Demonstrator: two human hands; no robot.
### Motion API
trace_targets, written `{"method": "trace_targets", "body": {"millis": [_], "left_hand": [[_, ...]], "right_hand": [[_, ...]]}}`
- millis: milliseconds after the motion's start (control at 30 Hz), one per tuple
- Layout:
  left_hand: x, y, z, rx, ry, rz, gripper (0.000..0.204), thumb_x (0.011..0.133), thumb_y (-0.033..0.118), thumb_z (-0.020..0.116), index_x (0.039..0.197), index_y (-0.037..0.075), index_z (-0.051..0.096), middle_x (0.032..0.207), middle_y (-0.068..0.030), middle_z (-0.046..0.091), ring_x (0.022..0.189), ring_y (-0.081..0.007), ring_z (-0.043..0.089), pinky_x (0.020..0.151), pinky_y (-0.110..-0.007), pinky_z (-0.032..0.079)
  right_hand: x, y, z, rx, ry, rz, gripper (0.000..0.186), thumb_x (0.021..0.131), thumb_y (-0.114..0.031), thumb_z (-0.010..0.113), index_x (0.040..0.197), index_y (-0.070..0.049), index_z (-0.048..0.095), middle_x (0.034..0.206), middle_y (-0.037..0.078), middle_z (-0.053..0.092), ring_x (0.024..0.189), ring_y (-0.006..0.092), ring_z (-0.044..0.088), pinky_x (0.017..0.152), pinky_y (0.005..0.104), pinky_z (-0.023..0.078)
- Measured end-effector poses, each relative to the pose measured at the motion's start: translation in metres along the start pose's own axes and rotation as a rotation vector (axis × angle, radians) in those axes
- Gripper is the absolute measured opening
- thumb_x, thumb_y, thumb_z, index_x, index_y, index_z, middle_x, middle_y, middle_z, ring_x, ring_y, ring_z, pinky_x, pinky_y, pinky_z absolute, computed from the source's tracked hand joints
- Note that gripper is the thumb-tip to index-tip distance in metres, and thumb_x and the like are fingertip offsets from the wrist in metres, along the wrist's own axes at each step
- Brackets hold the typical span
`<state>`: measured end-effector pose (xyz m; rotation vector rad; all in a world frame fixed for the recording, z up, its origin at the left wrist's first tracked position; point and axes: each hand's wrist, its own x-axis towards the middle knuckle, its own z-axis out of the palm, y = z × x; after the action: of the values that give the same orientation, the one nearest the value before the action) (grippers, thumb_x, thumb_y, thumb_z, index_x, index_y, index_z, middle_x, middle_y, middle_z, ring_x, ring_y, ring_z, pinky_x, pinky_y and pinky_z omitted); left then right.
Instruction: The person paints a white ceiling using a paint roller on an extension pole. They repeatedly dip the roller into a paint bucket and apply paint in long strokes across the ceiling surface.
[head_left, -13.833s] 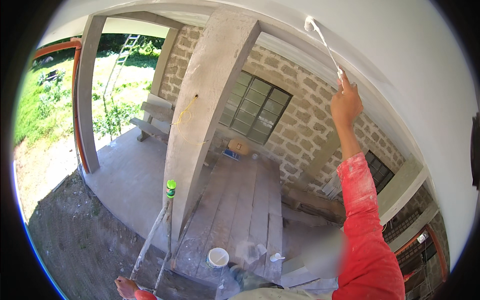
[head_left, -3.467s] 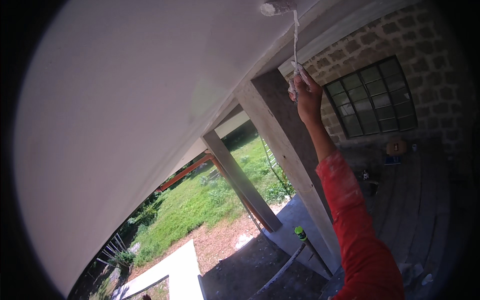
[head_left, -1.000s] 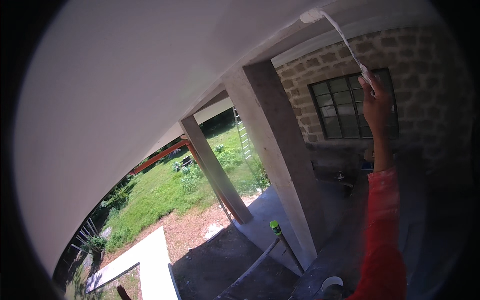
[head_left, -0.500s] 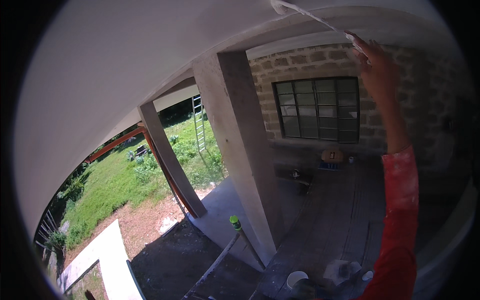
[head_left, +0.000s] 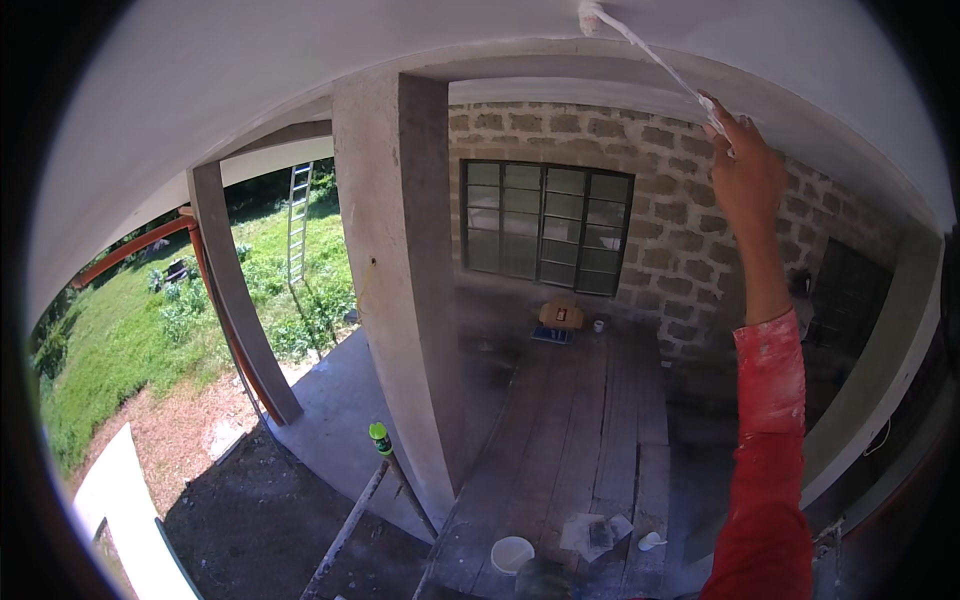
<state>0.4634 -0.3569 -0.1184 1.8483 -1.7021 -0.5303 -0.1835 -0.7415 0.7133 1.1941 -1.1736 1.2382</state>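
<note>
Raised high on the right, my right hand [head_left: 748, 172] is closed around the handle of a small paint roller [head_left: 655, 58]. The roller's frame is coated in white paint, and its white roller head [head_left: 589, 19] is up against the pale ceiling [head_left: 400, 30], close to the edge of a beam. A red sleeve [head_left: 770, 370] with pale smears covers my forearm. My left hand is out of view.
Below is a plank platform [head_left: 570, 400] with a white bucket [head_left: 512, 554], a paint-stained sheet [head_left: 590, 537] and a cardboard box [head_left: 561, 315]. A concrete column [head_left: 395, 250] stands left of centre, near metal poles [head_left: 345, 530]. A ladder [head_left: 299, 222] stands on grass outside.
My view has turned to the right, so the column and window sit farther left. The roller has shifted right along the ceiling, still in my right hand.
</note>
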Motion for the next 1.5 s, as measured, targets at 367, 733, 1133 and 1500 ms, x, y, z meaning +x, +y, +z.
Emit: {"method": "trace_targets", "body": {"millis": [367, 733, 1133, 1500], "left_hand": [[-0.022, -0.015, 0.063, -0.536, -0.224, -0.662, 0.037, 0.087, 0.029, 0.073, 0.114, 0.005, 0.069, 0.111, -0.0112, 0.071, 0.104, -0.0242, 0.066, 0.082, -0.042, 0.056], [-0.008, -0.028, 0.098, -0.059, 0.058, -0.312, 0.038, 0.099, 0.033, 0.055, 0.116, 0.004, 0.071, 0.109, -0.0187, 0.071, 0.102, -0.0347, 0.064, 0.091, -0.048, 0.05], [-0.008, 0.027, -0.002, -0.996, 0.548, -0.585, 0.026, 0.092, 0.006, 0.057, 0.117, 0.0, 0.063, 0.086, -0.0049, 0.068, 0.07, -0.0108, 0.062, 0.06, -0.024, 0.048], [-0.094, 0.082, 0.025, -0.901, 0.4, -0.713, 0.038, 0.096, 0.024, 0.064, 0.123, -0.003, 0.067, 0.112, -0.0136, 0.069, 0.1, -0.024, 0.062, 0.087, -0.037, 0.051]], "right_hand": [[-0.014, 0.054, -0.067, -0.007, -0.007, 0.171, 0.034, 0.098, -0.025, 0.064, 0.132, -0.023, 0.068, 0.128, 0.013, 0.069, 0.117, 0.0299, 0.066, 0.098, 0.0371, 0.05], [-0.007, -0.102, -0.017, -0.092, -0.064, -0.147, 0.045, 0.096, -0.014, 0.063, 0.138, -0.032, 0.062, 0.108, 0.012, 0.072, 0.089, 0.0289, 0.073, 0.075, 0.0412, 0.057], [-0.011, -0.127, -0.026, -0.108, 0.006, -0.148, 0.04, 0.101, -0.019, 0.058, 0.138, -0.033, 0.061, 0.095, 0.006, 0.07, 0.08, 0.0287, 0.071, 0.064, 0.0436, 0.053], [0.033, -0.315, 0.059, -0.107, -0.174, -0.29, 0.041, 0.102, -0.022, 0.055, 0.141, -0.035, 0.058, 0.098, 0.01, 0.065, 0.078, 0.0298, 0.07, 0.064, 0.0434, 0.053]]}}
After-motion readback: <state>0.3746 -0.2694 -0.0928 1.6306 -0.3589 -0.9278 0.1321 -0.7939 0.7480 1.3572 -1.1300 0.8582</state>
